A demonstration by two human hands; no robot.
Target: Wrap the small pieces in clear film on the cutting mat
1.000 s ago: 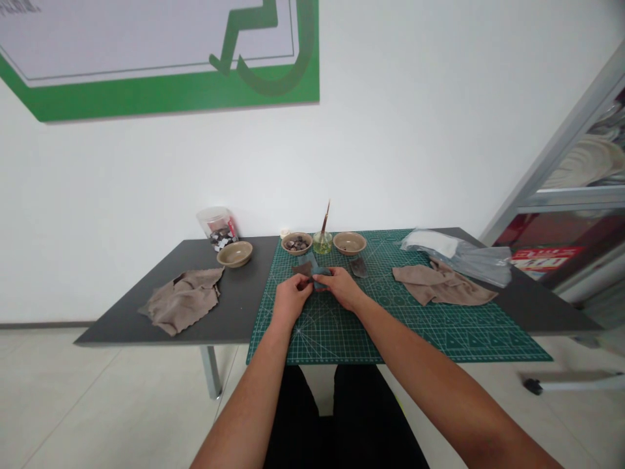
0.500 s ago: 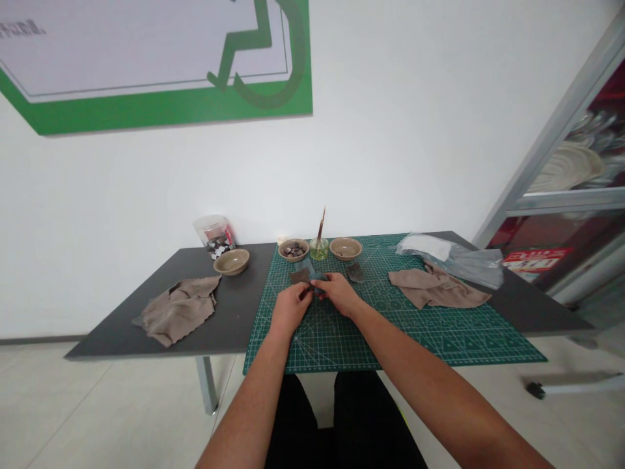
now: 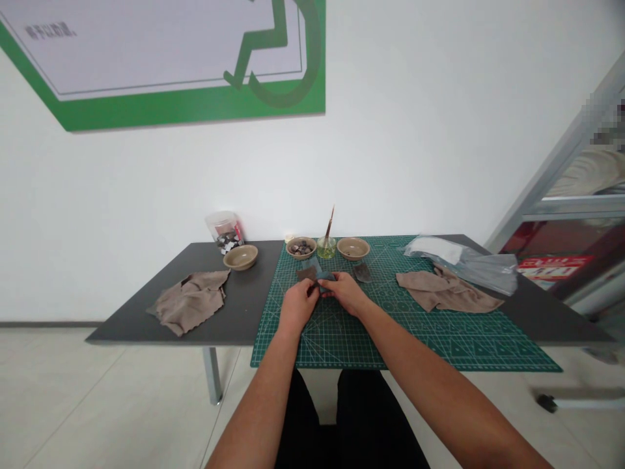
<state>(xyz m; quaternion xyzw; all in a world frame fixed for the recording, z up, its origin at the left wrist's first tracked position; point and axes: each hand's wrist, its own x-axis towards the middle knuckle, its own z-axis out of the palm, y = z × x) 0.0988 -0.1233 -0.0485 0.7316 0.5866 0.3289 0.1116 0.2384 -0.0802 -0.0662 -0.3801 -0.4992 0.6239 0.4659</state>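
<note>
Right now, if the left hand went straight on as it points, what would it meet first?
Probably the blue-grey piece in the right hand; the left hand is very close, perhaps touching; depth is unclear.

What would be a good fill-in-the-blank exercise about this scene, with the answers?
The right hand pinches a thin blue-grey piece above the ____ gridded cutting mat.
The small clear glass jar stands between ____ round brown bowls on the mat.
The crumpled brown fabric cloth lying off the mat is on the person's ____ side.
Missing words: green; two; left.
</note>
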